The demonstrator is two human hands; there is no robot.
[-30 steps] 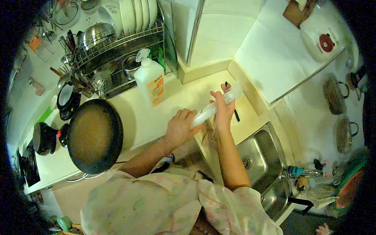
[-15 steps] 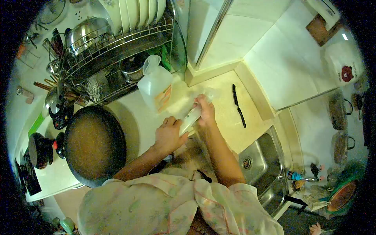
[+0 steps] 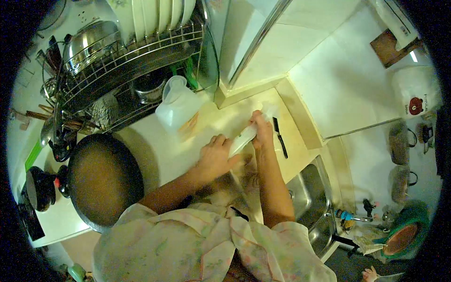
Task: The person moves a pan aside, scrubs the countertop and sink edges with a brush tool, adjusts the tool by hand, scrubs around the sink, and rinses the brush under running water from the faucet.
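Note:
A long, pale packet in clear plastic wrap (image 3: pixel 243 141) slants over the counter. My left hand (image 3: pixel 217 152) is closed around its lower end, the thumb along its side. Further up, my right hand (image 3: pixel 262 131) grips the same packet, and loose crumpled plastic sticks out beyond its fingers. What is inside the wrap I cannot make out. Just right of my right hand a slim black knife (image 3: pixel 280 139) lies on the counter. A translucent plastic jug with an orange label (image 3: pixel 177 110) stands beyond my left hand.
A large round dark pan (image 3: pixel 105 181) sits at the left. Behind it is a metal dish rack (image 3: pixel 136 49) with plates and pots. To the right are a steel sink (image 3: pixel 307 190) and a faucet with a blue fitting (image 3: pixel 345 215). A wall edges the counter's far side.
Both hands have moved right with the packet, and my right hand is now nearer the knife. The view has shifted slightly. Both hands keep their hold.

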